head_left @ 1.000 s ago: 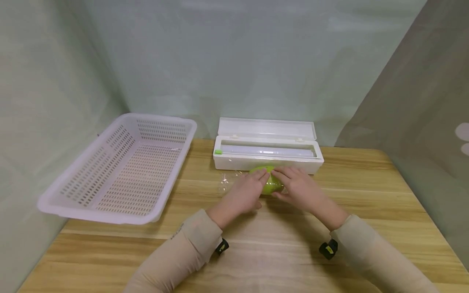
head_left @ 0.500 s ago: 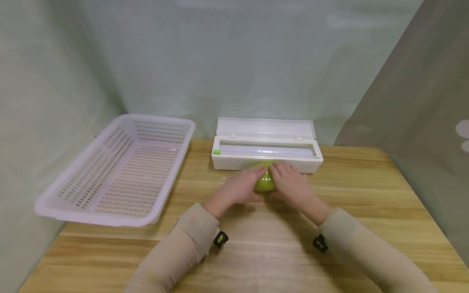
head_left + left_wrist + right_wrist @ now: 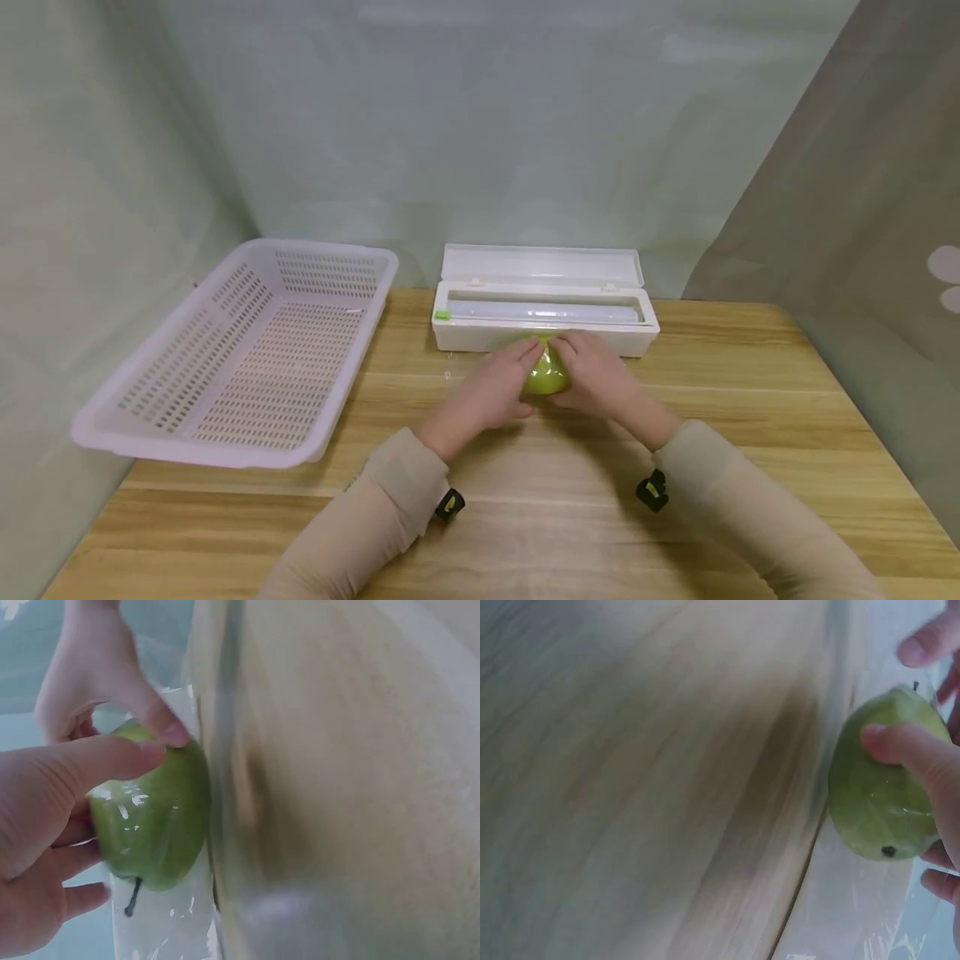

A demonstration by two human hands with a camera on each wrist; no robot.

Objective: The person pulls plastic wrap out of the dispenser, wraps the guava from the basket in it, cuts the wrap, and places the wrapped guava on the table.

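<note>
A green pear [image 3: 546, 377] with a short dark stem lies on its side just in front of the white cling film box [image 3: 459, 338]. Clear cling film [image 3: 166, 924] covers it with shiny creases and spreads out beyond it. My left hand [image 3: 497, 388] holds the pear from the left, the stem end, thumb on the near side and fingers behind. From the other side my right hand [image 3: 597, 377] grips it, the thumb [image 3: 900, 742] pressing on the filmed skin. The fingers on the far side are partly hidden by the fruit.
The box's lid [image 3: 542, 265] stands raised at the back, showing the film roll [image 3: 543, 312] inside; a green slider [image 3: 442, 315] sits at its left end. A white plastic basket [image 3: 341, 396] stands on the left of the wooden table [image 3: 540, 533]. Pale sheeting [image 3: 525, 125] surrounds the back and sides.
Both hands have shifted slightly on the pear, the right one moving leftward. The pear has turned a little between them, and less loose film shows to the left.
</note>
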